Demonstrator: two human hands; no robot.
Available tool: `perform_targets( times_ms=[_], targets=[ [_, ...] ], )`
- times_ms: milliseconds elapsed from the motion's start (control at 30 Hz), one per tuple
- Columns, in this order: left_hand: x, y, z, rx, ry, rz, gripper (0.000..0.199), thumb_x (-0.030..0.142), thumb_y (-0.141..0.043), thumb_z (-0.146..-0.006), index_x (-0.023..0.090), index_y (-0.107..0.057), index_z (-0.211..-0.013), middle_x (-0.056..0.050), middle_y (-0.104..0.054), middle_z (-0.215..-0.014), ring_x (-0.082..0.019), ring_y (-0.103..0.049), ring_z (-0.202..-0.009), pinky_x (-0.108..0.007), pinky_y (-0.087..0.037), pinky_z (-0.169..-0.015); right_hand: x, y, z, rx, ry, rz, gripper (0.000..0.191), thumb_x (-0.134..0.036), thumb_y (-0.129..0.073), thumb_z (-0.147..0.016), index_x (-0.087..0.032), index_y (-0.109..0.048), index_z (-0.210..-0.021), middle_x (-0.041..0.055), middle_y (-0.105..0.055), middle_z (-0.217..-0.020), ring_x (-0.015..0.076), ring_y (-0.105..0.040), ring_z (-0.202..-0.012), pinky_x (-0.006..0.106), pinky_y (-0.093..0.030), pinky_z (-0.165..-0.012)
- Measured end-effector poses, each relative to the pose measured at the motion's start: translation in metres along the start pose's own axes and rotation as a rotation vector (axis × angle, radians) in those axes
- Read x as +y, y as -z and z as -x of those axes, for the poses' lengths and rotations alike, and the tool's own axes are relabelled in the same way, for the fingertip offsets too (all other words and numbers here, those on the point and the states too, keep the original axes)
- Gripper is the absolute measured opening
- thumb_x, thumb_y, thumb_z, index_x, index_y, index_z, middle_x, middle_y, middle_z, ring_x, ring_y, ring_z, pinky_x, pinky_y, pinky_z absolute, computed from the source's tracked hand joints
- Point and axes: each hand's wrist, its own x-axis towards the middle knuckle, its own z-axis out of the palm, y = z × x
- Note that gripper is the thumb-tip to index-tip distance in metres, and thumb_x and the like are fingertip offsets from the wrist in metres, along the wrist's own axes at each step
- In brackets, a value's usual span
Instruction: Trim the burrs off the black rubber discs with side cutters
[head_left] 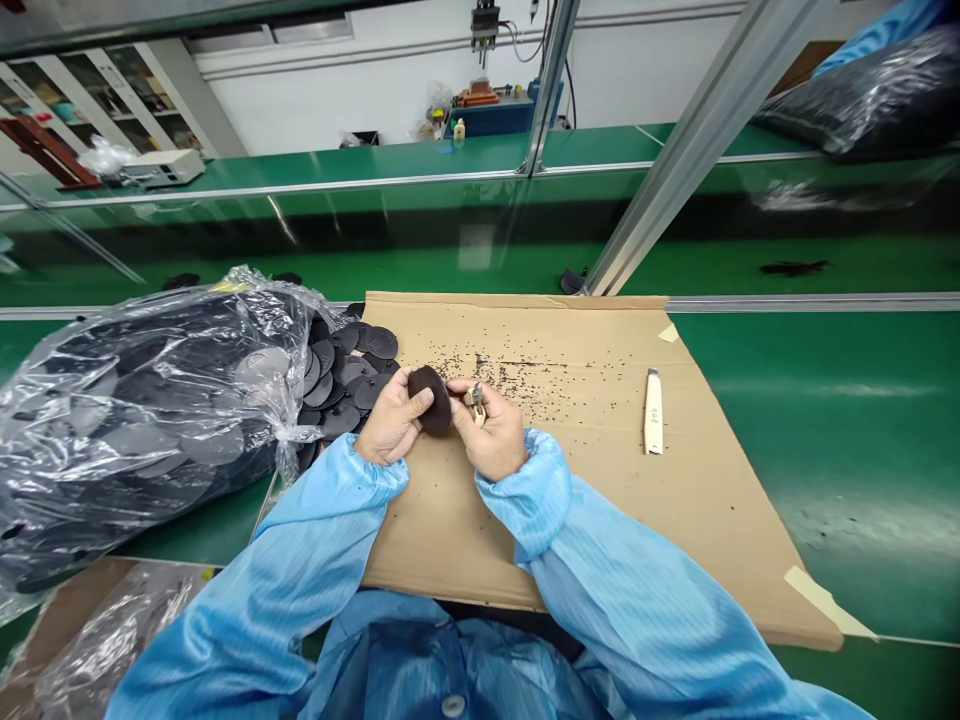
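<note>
Blue sleeves [630,555] of a thin striped smock reached forward over a brown cardboard sheet [442,550], which lay on a glossy green surface [862,430]. Near the middle of the view, the left hand [390,422] held a round, dark, flat disc [430,400] above the cardboard, its fingers closed on the disc's left side, with the thumb across the near face. The right hand [491,438] had its fingers curled closed around a small brass-coloured metal tool [475,402], its fingertips at the disc's right edge; whether they pressed on it could not be told.

Tiny black specks [517,378] lay scattered over the cardboard beyond the hands, thickest just past the right one. Well to the right of them lay a cream-handled cutter [653,412], its handle end toward the camera. On the left, loose black discs [379,343] overlapped in a pile beside a large clear plastic bag [150,430], which bulged with more dark discs. Pale tape [827,603] crossed the cardboard's near right corner. Farther back, an angled metal post [675,150] stood behind the cardboard.
</note>
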Motion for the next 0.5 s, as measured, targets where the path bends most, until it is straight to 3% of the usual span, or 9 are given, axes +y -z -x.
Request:
perform_targets(
  times_ms=[200,400,500],
  targets=[
    [0.002,-0.001,-0.002,0.127,-0.150,-0.064,0.050,0.025,-0.084,-0.057,0.018,-0.055,-0.097,-0.003,-0.065,-0.100,-0.016,-0.061,-0.098,-0.034,-0.046,-0.094,0.002,0.005,-0.006,0.078,-0.037,-0.007,0.024,-0.036,-0.058,-0.083,-0.020,-0.062,-0.100,0.0058,-0.067,-0.095,0.0192,-0.064,-0.085,0.034,-0.052,-0.080],
    [-0.004,0.002,-0.002,0.154,-0.173,-0.194,0.043,0.027,-0.082,-0.061,0.014,-0.063,-0.098,-0.008,-0.068,-0.102,-0.020,-0.062,-0.097,-0.039,-0.046,-0.095,0.006,0.011,-0.012,0.049,-0.096,0.106,0.016,-0.034,-0.058,-0.079,-0.019,-0.060,-0.085,0.0013,-0.062,-0.072,0.0159,-0.057,-0.064,0.030,-0.049,-0.066],
    [-0.006,0.006,-0.001,0.181,-0.369,-0.428,0.030,0.025,-0.079,-0.064,0.016,-0.068,-0.090,-0.006,-0.067,-0.097,-0.020,-0.061,-0.094,-0.037,-0.047,-0.092,0.009,0.011,-0.013,0.057,-0.075,0.134,0.013,-0.031,-0.058,-0.079,-0.020,-0.058,-0.083,0.0008,-0.061,-0.072,0.0161,-0.057,-0.065,0.030,-0.048,-0.066]
  ],
)
